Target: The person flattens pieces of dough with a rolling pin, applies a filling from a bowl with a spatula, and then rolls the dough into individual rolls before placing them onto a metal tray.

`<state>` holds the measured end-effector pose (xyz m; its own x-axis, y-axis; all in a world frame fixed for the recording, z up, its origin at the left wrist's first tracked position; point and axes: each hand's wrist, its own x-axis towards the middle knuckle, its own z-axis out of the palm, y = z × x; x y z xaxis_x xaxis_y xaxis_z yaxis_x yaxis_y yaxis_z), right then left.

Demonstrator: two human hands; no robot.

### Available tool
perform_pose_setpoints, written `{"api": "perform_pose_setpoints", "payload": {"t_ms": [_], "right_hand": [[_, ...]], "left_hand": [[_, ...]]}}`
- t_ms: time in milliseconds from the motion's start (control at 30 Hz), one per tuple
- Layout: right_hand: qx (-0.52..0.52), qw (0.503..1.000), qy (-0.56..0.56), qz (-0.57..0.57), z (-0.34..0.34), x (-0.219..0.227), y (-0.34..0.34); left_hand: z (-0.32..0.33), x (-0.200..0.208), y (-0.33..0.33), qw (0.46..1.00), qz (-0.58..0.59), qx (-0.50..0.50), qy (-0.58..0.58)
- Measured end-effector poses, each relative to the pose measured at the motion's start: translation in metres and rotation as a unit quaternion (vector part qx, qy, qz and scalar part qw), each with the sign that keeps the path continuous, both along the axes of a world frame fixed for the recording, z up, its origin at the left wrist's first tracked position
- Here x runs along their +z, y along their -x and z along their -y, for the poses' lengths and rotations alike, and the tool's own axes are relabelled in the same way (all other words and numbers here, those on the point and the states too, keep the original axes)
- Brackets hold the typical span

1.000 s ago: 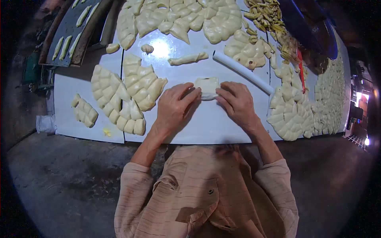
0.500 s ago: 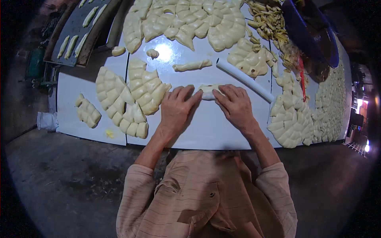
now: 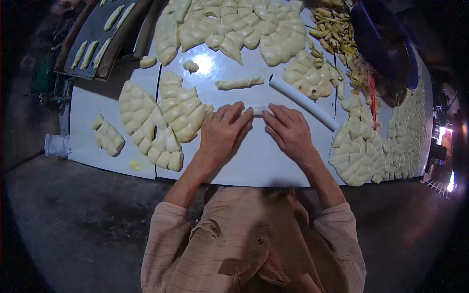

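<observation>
Worktable (image 3: 264, 163) spans mid-frame. Left hand (image 3: 222, 128) and right hand (image 3: 291, 129) near centre, fingers part-curled, at opposite ends of 1 dough roll (image 3: 259, 112). Roll lies between them, long axis left-right, neither hand nearer. Ends hidden by fingers; can't tell pinched or just pressed.

White table (image 3: 256, 158), glossy top, visible seams. Bearings taken from the short dough roll (image 3: 258, 112) at centre. 11 o'clock: finished roll (image 3: 239, 83); beyond it, large scored sheets (image 3: 234, 29), spanning 11–12. 10: small lump (image 3: 189, 66). 9: two scored pieces (image 3: 181, 108), touching; farther out, small slab (image 3: 109, 138). 8: yellow smear (image 3: 136, 165). 1–2: heaped yellowish strips (image 3: 332, 29). 2: dough patch (image 3: 308, 75). 3: white tube (image 3: 304, 102), lying obliquely. 4: broad scored dough (image 3: 356, 158).
</observation>
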<state>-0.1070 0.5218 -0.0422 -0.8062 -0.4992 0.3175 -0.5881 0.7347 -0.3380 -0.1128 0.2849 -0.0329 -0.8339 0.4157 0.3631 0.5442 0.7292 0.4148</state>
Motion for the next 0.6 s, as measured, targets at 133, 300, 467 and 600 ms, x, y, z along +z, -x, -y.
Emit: {"api": "perform_pose_setpoints", "payload": {"t_ms": [133, 300, 467, 600], "right_hand": [[-0.035, 0.999, -0.034, 0.018, 0.006, 0.003, 0.019], [-0.026, 0.999, 0.017, 0.028, 0.011, 0.005, 0.009], [-0.023, 0.999, 0.032, 0.025, 0.018, 0.007, 0.023], [-0.031, 0.987, 0.102, 0.123, 0.016, 0.018, 0.028]], "left_hand": [[-0.003, 0.003, 0.013, 0.997, 0.034, 0.06, 0.023], [0.007, 0.001, 0.013, 1.0, 0.022, 0.012, -0.001], [-0.002, -0.001, 0.02, 0.998, 0.052, 0.023, -0.028], [-0.001, 0.0, 0.024, 0.996, 0.076, 0.014, -0.045]]}}
